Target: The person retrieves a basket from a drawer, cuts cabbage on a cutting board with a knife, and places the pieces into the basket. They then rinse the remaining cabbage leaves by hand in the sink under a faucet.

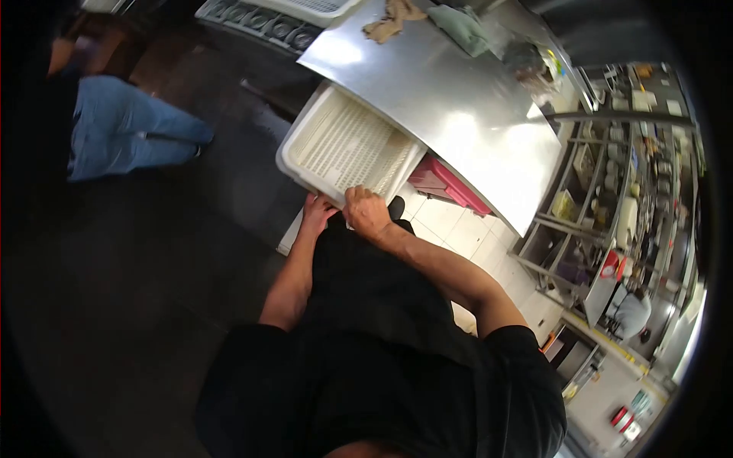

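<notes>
A white plastic basket (289,156) with a slotted bottom sits tilted in front of me, its far part under the edge of a steel table. My right hand (366,211) has its fingers closed over the near rim. Lower on the same side, my left hand (318,213) grips the basket's outer edge near the corner; its fingertips are partly hidden. Nothing shows inside the basket.
The steel table (427,91) bears a brown cloth (394,20) and a green cloth (460,29). Beneath it is a red bin (450,185). A person in jeans (126,130) stands at left. Shelves with containers (611,164) line the right.
</notes>
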### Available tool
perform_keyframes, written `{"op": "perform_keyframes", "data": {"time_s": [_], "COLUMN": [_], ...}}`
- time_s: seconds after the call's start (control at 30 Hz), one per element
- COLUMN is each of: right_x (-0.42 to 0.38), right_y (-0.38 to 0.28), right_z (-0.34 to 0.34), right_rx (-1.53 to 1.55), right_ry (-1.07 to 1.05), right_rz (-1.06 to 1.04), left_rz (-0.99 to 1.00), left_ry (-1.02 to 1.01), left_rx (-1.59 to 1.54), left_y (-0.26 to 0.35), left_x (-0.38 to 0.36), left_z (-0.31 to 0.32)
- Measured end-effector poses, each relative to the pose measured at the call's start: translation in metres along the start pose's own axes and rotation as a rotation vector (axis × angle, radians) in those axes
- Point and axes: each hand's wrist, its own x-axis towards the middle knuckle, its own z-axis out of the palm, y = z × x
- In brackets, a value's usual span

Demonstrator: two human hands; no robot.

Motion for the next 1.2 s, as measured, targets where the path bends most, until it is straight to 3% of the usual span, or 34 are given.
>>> {"op": "perform_keyframes", "data": {"time_s": [0.07,0.1,0.13,0.2,0.33,0.4,0.47,0.53,0.57,0.6,0.63,0.7,0.73,0.8,0.87,0.93,0.97,1.07,1.1,1.13,1.2], "right_x": [-0.016,-0.023,-0.032,-0.056,-0.05,-0.055,-0.084,-0.133,-0.165,-0.216,-0.267,-0.354,-0.372,-0.41,-0.439,-0.459,-0.47,-0.491,-0.513,-0.535,-0.576], "right_y": [0.0,0.002,0.003,-0.007,-0.039,-0.019,0.022,0.056,0.075,0.098,0.134,0.151,0.16,0.17,0.189,0.18,0.177,0.163,0.172,0.175,0.177], "right_z": [0.001,0.007,0.011,0.018,-0.114,-0.194,-0.266,-0.306,-0.311,-0.316,-0.27,-0.254,-0.234,-0.185,-0.123,-0.094,-0.096,-0.143,-0.148,-0.155,-0.172], "right_rx": [0.008,0.086,0.163,0.322,0.536,0.718,0.907,1.126,1.067,1.362,1.402,1.644,1.631,1.759,1.716,1.469,1.579,1.376,1.157,1.154,0.467], "right_ry": [0.006,-0.03,-0.06,-0.156,-0.052,0.187,0.276,0.629,0.921,1.009,1.371,1.406,1.43,1.846,2.008,1.723,1.758,1.775,1.817,1.855,1.675], "right_rz": [0.029,-0.091,-0.208,-0.293,-0.114,0.074,0.264,0.665,0.677,0.697,0.628,0.373,0.367,1.124,1.506,1.686,1.439,1.438,1.609,1.616,1.649], "left_rz": [-0.003,0.019,-0.087,-0.066,-0.113,-0.129,-0.139,-0.128,-0.124,-0.108,-0.1,-0.06,-0.057,0.005,-0.095,0.008,-0.008,-0.172,-0.339,-0.495,-0.545], "left_ry": [0.007,0.03,0.044,0.056,0.08,0.073,0.044,0.014,0.0,-0.012,-0.019,-0.019,-0.008,-0.013,-0.049,-0.067,-0.014,0.212,0.322,0.439,-0.003], "left_rx": [0.073,0.131,-0.278,-0.032,0.074,0.127,0.185,0.236,0.258,0.278,0.295,0.314,0.324,0.312,0.288,0.299,0.223,0.209,0.457,0.706,1.186], "left_y": [-0.006,-0.007,-0.039,-0.023,-0.006,0.003,0.01,0.019,0.02,0.026,0.028,0.031,0.027,0.031,0.036,0.034,0.032,0.006,-0.022,-0.054,-0.142], "left_x": [0.002,0.004,0.026,0.009,-0.009,0.003,0.023,0.047,0.06,0.069,0.079,0.101,0.127,0.139,0.181,0.163,0.148,0.097,0.104,0.115,0.021], "left_z": [-0.002,-0.006,-0.061,-0.029,-0.004,0.018,0.046,0.084,0.1,0.123,0.138,0.162,0.16,0.176,0.167,0.18,0.183,0.182,0.166,0.156,0.225]}}
